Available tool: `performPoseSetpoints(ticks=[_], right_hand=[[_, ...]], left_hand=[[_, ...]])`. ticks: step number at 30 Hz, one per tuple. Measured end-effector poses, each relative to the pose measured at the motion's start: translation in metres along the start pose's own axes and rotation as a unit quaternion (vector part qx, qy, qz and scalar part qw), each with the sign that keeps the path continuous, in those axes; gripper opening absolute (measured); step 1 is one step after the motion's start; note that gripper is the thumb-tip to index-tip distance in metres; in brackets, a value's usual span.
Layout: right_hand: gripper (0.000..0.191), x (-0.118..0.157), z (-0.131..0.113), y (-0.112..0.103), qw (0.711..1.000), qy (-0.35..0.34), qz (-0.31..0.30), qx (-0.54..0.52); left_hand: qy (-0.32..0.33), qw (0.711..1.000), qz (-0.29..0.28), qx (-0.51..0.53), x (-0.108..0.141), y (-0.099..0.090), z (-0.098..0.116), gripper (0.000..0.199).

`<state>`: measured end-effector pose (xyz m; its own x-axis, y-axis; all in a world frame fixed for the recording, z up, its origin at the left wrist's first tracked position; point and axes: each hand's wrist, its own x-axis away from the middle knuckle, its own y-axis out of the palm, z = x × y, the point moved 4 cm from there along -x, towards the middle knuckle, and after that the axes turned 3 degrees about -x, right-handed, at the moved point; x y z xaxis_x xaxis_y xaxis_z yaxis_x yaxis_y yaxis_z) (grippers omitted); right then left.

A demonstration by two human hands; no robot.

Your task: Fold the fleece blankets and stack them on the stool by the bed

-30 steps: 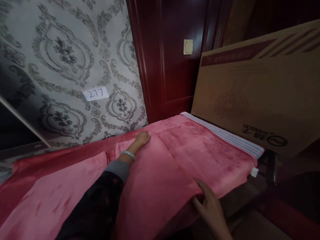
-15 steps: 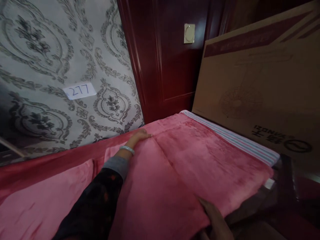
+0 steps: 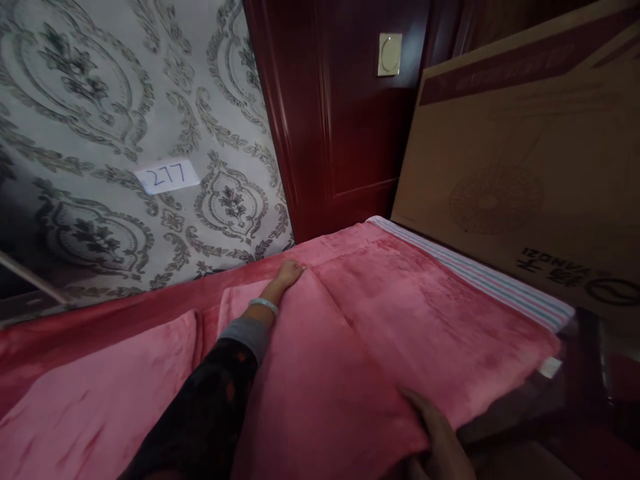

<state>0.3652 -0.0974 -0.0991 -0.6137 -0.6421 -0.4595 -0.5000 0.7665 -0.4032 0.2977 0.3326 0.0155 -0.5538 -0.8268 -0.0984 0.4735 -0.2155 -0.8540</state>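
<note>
Pink cloth (image 3: 320, 373) is laid out flat below the patterned wall (image 3: 110, 167), one layer lapped over another. Left hand (image 3: 290, 273) has a pinch grip on the top layer's far corner, right hand (image 3: 443, 437) has its grip closed on the near corner, thumb on top. Striped sheet (image 3: 480, 277) peeks out beside the box (image 3: 500, 153).

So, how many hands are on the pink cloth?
2: the left hand at the far corner of the pink flap, the right hand at its near corner, partly hidden and out of frame.
</note>
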Motion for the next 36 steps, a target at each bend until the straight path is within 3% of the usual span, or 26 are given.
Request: performPoseSetpoints(ticks=[5,10,13,16,18,21,24,26,31,36], right_hand=[[0.053,-0.005,0.000,-0.007,0.999,-0.018,-0.027,0.018],[0.047,-0.015,-0.006,-0.024,0.999,-0.040,-0.030,0.017],[0.047,-0.021,-0.027,-0.041,0.995,-0.089,-0.031,0.036],[0.044,-0.016,-0.069,-0.050,0.988,-0.141,-0.019,0.052],[0.047,-0.007,-0.102,-0.041,0.978,-0.193,-0.064,0.038],[0.059,0.012,-0.144,-0.004,0.932,-0.300,-0.202,0.024],[0.072,0.028,-0.160,0.036,0.879,-0.345,-0.327,0.035],[0.081,0.032,-0.160,0.056,0.874,-0.328,-0.356,0.053],[0.092,0.035,-0.145,0.077,0.903,-0.280,-0.320,0.056],[0.066,0.032,-0.133,0.066,0.935,-0.317,-0.156,-0.035]], left_hand=[[0.027,0.999,-0.014,-0.036,0.013,-0.029,0.000,0.028],[-0.013,0.995,-0.028,-0.091,0.051,-0.066,-0.039,0.023],[-0.051,0.991,-0.028,-0.118,0.074,-0.085,-0.068,0.022],[-0.079,0.989,-0.017,-0.128,0.090,-0.098,-0.088,0.021],[-0.098,0.987,-0.004,-0.125,0.096,-0.104,-0.097,0.020],[-0.125,0.986,0.020,-0.107,0.101,-0.109,-0.105,0.020],[-0.142,0.986,0.050,-0.075,0.103,-0.112,-0.108,0.019],[-0.142,0.986,0.068,-0.051,0.104,-0.112,-0.107,0.017],[-0.130,0.989,0.066,0.025,0.108,-0.109,-0.106,0.014],[-0.143,0.987,0.055,0.049,0.112,-0.108,-0.112,0.023]])
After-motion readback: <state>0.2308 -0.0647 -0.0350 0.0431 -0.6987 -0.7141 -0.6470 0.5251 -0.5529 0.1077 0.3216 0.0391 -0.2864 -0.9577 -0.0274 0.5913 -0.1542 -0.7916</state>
